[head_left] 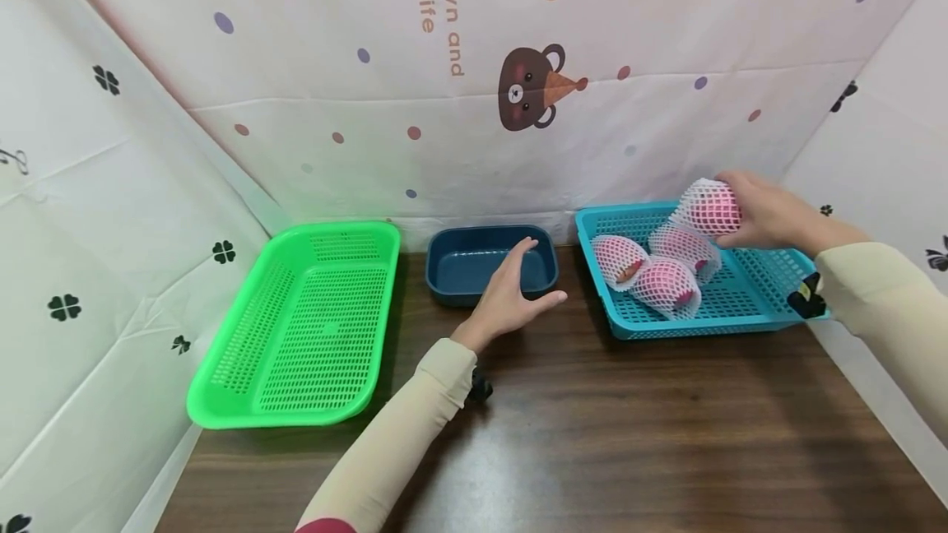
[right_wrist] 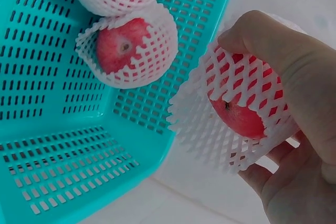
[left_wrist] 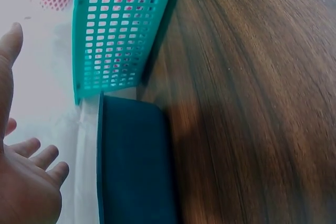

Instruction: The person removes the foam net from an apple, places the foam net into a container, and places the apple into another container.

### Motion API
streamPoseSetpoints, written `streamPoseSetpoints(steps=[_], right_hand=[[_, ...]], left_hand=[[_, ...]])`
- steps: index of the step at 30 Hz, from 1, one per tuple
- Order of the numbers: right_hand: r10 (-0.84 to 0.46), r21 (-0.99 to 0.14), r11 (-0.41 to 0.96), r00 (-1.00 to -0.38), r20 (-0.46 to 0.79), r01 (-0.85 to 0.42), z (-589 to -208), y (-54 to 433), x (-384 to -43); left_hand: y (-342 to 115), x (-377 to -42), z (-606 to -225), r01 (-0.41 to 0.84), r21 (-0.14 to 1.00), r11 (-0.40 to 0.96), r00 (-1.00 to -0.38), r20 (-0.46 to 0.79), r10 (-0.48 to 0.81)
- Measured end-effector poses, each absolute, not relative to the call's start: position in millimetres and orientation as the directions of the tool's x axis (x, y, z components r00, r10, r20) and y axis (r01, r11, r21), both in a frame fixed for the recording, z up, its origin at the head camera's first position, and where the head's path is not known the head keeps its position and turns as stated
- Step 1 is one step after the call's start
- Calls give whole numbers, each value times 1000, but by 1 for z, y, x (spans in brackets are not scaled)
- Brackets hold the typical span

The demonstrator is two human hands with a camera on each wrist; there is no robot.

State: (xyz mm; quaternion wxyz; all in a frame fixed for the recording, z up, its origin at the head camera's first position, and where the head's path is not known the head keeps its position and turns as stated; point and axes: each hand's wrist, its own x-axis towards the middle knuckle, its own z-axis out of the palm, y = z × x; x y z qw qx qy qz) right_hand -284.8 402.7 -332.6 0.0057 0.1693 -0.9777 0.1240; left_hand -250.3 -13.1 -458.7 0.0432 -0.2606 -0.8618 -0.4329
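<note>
My right hand (head_left: 766, 210) grips a red apple (right_wrist: 242, 118) in a white foam net, raised over the back of the turquoise basket (head_left: 748, 322). The fingers and thumb curl round the net, and part of the bare red skin shows at its open end. Three more netted apples (head_left: 666, 286) lie in the left part of that basket, touching one another. My left hand (head_left: 507, 296) is in front of the small dark blue dish (head_left: 453, 298), thumb and fingers spread apart, holding nothing. In the left wrist view the palm and fingers (left_wrist: 44, 157) are partly cut off.
A bright green basket (head_left: 326, 327) with slotted walls stands on the left of the brown wooden table (head_left: 592, 434). The blue dish sits between the two baskets. A printed white cloth (head_left: 459, 155) hangs behind them and down both sides.
</note>
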Motion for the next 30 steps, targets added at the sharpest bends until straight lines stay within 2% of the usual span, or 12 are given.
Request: streamPoseSetpoints(steps=[9,21,30], right_hand=[[-325,-223,919,-945,42,-326,-334,397,-286],[-323,-282,905,-946,35,-319,-338,391,-287],[-334,-273,903,-942,36,-331,-339,386,-288]], left_hand=[[-22,-251,-460,455,736,500,-881,292,373],[-35,-252,-460,451,732,511,-886,295,359],[-48,-254,-459,420,743,521,-904,291,313]])
